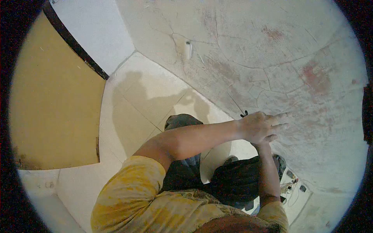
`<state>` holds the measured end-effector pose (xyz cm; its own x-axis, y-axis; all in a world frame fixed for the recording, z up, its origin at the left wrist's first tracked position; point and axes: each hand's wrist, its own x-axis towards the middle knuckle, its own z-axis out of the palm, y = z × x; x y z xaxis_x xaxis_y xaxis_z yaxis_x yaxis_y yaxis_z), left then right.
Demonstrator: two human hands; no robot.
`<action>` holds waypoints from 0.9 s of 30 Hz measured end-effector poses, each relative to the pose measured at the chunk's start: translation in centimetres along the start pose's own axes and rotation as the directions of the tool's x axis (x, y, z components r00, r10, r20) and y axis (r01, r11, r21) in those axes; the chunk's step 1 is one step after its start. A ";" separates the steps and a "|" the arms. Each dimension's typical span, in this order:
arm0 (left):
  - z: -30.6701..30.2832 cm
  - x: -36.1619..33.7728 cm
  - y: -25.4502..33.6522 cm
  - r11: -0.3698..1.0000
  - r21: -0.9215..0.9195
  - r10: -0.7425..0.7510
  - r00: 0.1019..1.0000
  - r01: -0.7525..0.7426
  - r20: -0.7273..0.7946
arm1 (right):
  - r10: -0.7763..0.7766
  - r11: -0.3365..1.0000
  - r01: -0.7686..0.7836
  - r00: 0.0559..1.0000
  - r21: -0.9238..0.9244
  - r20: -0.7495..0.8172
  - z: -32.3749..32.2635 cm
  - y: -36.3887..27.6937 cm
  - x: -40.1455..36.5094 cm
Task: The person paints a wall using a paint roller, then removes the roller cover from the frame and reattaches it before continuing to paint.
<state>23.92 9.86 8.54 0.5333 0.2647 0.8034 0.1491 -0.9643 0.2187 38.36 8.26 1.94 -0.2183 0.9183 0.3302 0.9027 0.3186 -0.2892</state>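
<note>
My left hand (258,126) reaches across from the left, with its fingers spread against the grey, scuffed wall (248,70). Nothing shows between those fingers. My right hand (262,146) comes up from below and is mostly hidden behind the left one, so its fingers and anything in them cannot be made out. A small black object (244,113) sticks out beside the left wrist. Cracks and reddish patches mark the wall around my hands.
A yellowish-brown door panel (58,93) stands at the left. Pale floor tiles (136,108) lie beneath my legs. Small objects and cables (289,188) are on the floor at the lower right. A white fitting (189,49) sits on the wall.
</note>
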 end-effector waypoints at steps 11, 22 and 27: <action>-0.7 0.1 0.1 0.998 -0.054 -0.041 0.998 0.044 0.058 | 0.001 1.000 -0.001 1.000 0.003 -0.004 0.0 0.1 -0.1; -0.6 0.2 0.2 0.998 -0.033 -0.046 0.999 0.046 0.022 | 0.004 1.000 -0.004 1.000 0.010 -0.007 -0.1 -0.1 -0.1; -0.8 0.2 0.2 0.999 -0.023 -0.024 0.999 0.025 0.035 | 0.003 1.000 -0.003 1.000 0.007 -0.005 -0.3 0.1 -0.1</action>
<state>23.43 9.76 9.19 0.5581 0.2880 0.7781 0.1432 -0.9572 0.2516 38.61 8.15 2.12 -0.2135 0.9181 0.3338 0.9007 0.3173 -0.2967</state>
